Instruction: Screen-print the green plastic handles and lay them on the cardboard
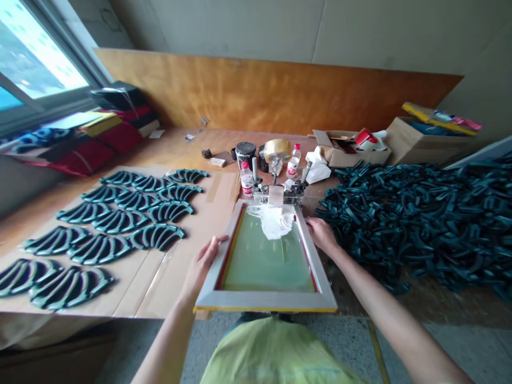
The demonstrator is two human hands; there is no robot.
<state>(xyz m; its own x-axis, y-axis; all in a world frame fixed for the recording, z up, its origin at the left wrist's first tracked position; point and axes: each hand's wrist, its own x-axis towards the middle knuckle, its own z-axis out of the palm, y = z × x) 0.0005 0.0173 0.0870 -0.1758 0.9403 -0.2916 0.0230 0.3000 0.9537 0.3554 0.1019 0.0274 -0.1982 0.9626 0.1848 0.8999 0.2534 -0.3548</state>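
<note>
A silk-screen frame (266, 298) with a grey metal border lies in front of me, its green mesh (260, 266) smeared with white ink (277, 223) at the far end. A hinge clamp (276, 196) holds its far edge. My left hand (206, 255) is closed on the left side of the border, with some fingers hidden. On the opposite side, my right hand (321, 233) has its fingers bent against the border. What lies beneath the mesh cannot be made out.
Rows of dark green fan-shaped slatted pieces (100, 248) lie on cardboard (148, 288) at left. A large heap of dark green pieces (416, 218) fills the right. Behind the clamp stand bottles (246, 181), a black tub (245, 153) and a tape roll (277, 148); cardboard boxes (360, 156) sit farther right.
</note>
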